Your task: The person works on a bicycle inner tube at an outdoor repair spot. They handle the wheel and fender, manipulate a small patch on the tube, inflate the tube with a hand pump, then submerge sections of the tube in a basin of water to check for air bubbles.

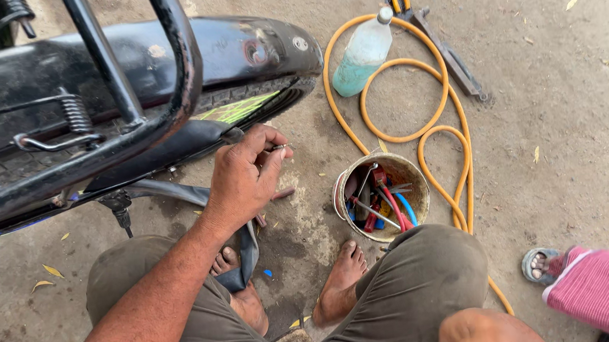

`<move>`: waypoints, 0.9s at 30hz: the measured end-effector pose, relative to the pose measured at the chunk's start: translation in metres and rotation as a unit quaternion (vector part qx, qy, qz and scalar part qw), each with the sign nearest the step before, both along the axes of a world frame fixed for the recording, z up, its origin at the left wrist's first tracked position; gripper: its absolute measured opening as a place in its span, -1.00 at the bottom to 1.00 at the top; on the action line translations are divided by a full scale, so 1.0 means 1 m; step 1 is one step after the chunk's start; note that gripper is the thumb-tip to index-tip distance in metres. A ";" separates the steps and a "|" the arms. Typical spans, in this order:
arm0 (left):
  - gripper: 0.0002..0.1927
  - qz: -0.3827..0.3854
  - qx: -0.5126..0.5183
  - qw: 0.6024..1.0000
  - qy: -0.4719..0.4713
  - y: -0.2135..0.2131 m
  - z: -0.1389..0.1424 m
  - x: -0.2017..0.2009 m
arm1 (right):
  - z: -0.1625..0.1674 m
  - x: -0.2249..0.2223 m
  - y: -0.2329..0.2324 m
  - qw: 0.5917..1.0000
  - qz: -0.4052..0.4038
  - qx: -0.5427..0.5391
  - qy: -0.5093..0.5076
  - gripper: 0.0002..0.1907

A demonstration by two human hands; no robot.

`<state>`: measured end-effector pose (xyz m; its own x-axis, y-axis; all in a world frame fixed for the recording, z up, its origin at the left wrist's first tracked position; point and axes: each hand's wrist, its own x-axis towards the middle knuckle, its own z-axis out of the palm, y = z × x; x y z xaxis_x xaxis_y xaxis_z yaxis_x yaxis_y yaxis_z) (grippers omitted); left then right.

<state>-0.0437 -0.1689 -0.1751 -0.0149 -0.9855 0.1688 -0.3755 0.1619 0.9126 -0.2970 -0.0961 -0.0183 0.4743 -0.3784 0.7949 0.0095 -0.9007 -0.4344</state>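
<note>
1. The person squats on the dirt ground (566, 138) with bare feet.
2. The left hand (244, 176) is up in front of the knees, just beside the back wheel of a bike.
3. Its fingers are curled in, and the thumb and first finger pinch a tiny metal part (279, 148). The part is too small to tell what it is.
4. A black rubber tube (248, 257) hangs down from under that hand and rests near the left foot (235, 283).
5. The right hand is out of the picture. Only the right arm near the elbow (483, 330) shows at the bottom, so I cannot tell if that hand is open or closed.
6. The tyre (243, 107) sits under a shiny black mudguard (238, 43), right above the left hand.
7. A round bucket (380, 196) stands between the knees, just beyond the right foot (341, 279). It is full of tools with red and blue handles.
8. An orange hose (430, 130) loops on the ground around the far side of the bucket.
9. A plastic bottle (362, 53) with blue-green liquid lies inside the top loop of the hose.
10. Another person's sandaled foot (540, 265) and pink trouser leg show at the right edge.
</note>
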 end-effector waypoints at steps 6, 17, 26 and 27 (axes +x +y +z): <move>-0.82 -0.016 0.000 1.000 0.019 0.001 0.009 -0.004 | -0.027 0.034 -0.058 0.981 -0.155 0.104 0.050 -0.84; -0.87 -0.078 0.029 0.979 0.188 0.020 0.019 -0.011 | -0.087 0.035 -0.064 0.923 -0.173 0.330 0.091 -0.80; -0.85 -0.070 -0.037 0.985 0.151 0.027 0.010 -0.005 | -0.094 0.044 -0.063 0.943 -0.186 0.263 0.080 -0.83; -0.85 -0.068 -0.037 0.987 0.141 0.027 0.010 -0.006 | -0.094 0.044 -0.063 0.941 -0.197 0.261 0.081 -0.84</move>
